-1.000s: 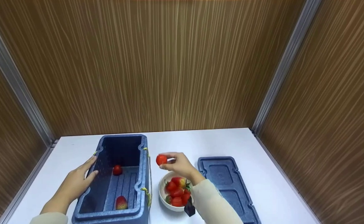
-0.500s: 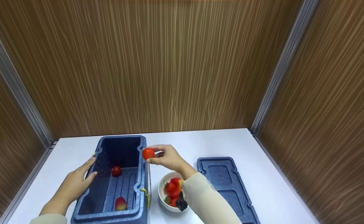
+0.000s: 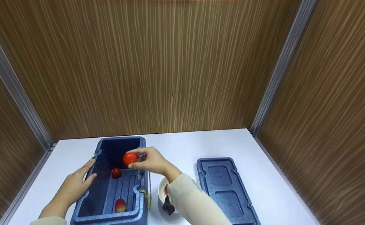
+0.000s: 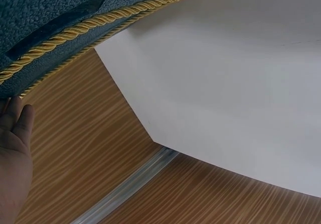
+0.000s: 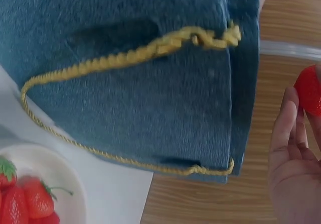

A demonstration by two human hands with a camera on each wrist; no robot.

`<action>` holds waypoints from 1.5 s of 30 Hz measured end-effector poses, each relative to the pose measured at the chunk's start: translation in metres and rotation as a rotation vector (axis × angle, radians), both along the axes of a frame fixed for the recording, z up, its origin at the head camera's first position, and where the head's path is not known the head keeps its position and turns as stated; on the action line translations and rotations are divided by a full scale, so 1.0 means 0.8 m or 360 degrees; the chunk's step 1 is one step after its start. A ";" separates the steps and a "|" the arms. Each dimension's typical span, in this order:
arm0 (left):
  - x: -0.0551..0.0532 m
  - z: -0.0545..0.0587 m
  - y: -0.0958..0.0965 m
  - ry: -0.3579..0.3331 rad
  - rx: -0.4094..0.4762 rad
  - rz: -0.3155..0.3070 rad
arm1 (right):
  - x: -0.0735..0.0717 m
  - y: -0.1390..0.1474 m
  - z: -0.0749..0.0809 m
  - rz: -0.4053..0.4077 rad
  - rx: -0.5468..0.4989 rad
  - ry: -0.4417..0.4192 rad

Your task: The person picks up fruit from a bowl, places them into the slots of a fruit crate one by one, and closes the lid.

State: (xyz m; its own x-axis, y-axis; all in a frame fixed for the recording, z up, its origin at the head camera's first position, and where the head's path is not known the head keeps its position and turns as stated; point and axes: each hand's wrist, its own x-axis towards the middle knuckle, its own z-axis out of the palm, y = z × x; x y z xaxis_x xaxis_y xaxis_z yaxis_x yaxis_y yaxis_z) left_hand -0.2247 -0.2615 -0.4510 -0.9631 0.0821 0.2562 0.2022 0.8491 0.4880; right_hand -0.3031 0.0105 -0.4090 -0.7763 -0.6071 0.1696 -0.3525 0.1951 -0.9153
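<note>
My right hand (image 3: 151,161) pinches a red strawberry (image 3: 130,158) between thumb and fingertips, over the far half of a deep blue box (image 3: 140,206). In the right wrist view the held strawberry (image 5: 308,90) shows at the right edge, its dotted skin facing the camera. Flat along the box's left rim lies my left hand (image 3: 73,187), fingers stretched out. Two more strawberries are on the box floor, a dark red one (image 3: 116,172) farther back and one with a pale yellowish end (image 3: 120,205) in front.
A white bowl (image 5: 70,184) of strawberries stands right of the box, mostly hidden under my right sleeve in the head view. Farther right lies a blue lid (image 3: 223,184) with recessed panels. Yellow rope (image 5: 100,66) hangs along the box's sides. Wood-grain walls (image 3: 182,62) enclose the table.
My right hand has carried the strawberry leftward from above the bowl, across the box's right rim, to over its inside. My left hand has stayed on the rim.
</note>
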 end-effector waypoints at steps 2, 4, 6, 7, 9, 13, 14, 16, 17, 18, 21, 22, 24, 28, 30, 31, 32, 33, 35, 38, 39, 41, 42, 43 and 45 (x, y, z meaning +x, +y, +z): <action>0.001 -0.001 -0.001 -0.0006 -0.0008 0.0004 | 0.004 -0.008 -0.001 0.0013 0.0025 0.0010; 0.002 -0.001 -0.003 -0.0010 -0.0013 0.0007 | 0.008 -0.016 -0.004 0.0036 0.0040 0.0018; 0.003 -0.001 -0.004 -0.0008 -0.0014 0.0006 | 0.012 -0.023 -0.006 0.0068 0.0045 0.0019; 0.003 -0.001 -0.004 -0.0009 -0.0015 0.0007 | 0.014 -0.026 -0.007 0.0086 0.0043 0.0015; 0.004 0.000 -0.005 -0.0014 -0.0014 0.0008 | 0.018 -0.031 -0.010 0.0116 0.0043 0.0008; 0.004 0.000 -0.004 -0.0022 -0.0010 0.0012 | 0.024 -0.038 -0.013 0.0130 0.0095 0.0013; 0.004 0.000 -0.004 -0.0018 -0.0009 0.0011 | 0.025 -0.040 -0.013 0.0134 0.0116 0.0027; 0.004 -0.001 -0.004 -0.0011 -0.0008 0.0013 | 0.026 -0.042 -0.013 0.0151 0.0155 0.0060; 0.004 -0.001 -0.003 -0.0004 -0.0008 0.0013 | 0.026 -0.043 -0.013 0.0164 0.0174 0.0078; 0.004 -0.002 -0.003 0.0002 -0.0009 0.0012 | 0.026 -0.045 -0.013 0.0178 0.0186 0.0087; 0.004 -0.003 -0.003 -0.0004 -0.0012 0.0010 | 0.028 -0.048 -0.012 0.0199 0.0257 0.0115; 0.004 -0.003 -0.003 -0.0006 -0.0013 0.0011 | 0.029 -0.049 -0.011 0.0199 0.0289 0.0120; 0.003 -0.003 -0.003 -0.0015 -0.0017 0.0014 | 0.031 -0.052 -0.009 0.0198 0.0389 0.0159; 0.003 -0.002 -0.003 -0.0022 -0.0017 0.0015 | 0.036 -0.059 -0.002 0.0195 0.0664 0.0296; 0.003 -0.002 -0.003 -0.0024 -0.0009 0.0010 | 0.038 -0.063 0.001 0.0204 0.0787 0.0355; 0.002 -0.002 -0.003 -0.0027 -0.0007 0.0008 | 0.039 -0.065 0.002 0.0215 0.0835 0.0371; 0.002 -0.002 -0.003 -0.0029 -0.0005 0.0006 | 0.040 -0.066 0.002 0.0229 0.0872 0.0385; 0.002 -0.002 -0.003 -0.0030 -0.0004 0.0004 | 0.040 -0.068 0.003 0.0245 0.0900 0.0395; 0.002 -0.002 -0.002 -0.0027 0.0001 -0.0001 | 0.042 -0.069 0.003 0.0266 0.0933 0.0397; 0.002 0.000 -0.001 -0.0038 0.0008 -0.0003 | 0.042 -0.069 0.004 0.0277 0.0898 0.0323; 0.002 0.000 -0.001 -0.0044 0.0009 -0.0003 | 0.042 -0.068 0.004 0.0271 0.0870 0.0276; 0.002 0.001 -0.001 -0.0056 0.0008 -0.0005 | 0.042 -0.067 0.003 0.0262 0.0806 0.0168; 0.002 0.001 -0.001 -0.0064 0.0007 -0.0004 | 0.042 -0.066 0.003 0.0261 0.0775 0.0114; 0.002 0.001 0.000 -0.0066 0.0006 -0.0006 | 0.042 -0.066 0.003 0.0259 0.0746 0.0063; 0.001 0.001 0.000 -0.0065 0.0002 -0.0012 | 0.042 -0.064 0.003 0.0255 0.0722 0.0018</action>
State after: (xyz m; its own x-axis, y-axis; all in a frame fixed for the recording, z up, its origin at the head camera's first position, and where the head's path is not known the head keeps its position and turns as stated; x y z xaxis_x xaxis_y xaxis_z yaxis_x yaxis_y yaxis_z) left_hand -0.2238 -0.2614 -0.4501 -0.9722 0.0889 0.2168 0.1882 0.8472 0.4968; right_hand -0.2695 -0.0410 -0.4068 -0.6668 -0.7335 -0.1321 -0.4202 0.5163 -0.7462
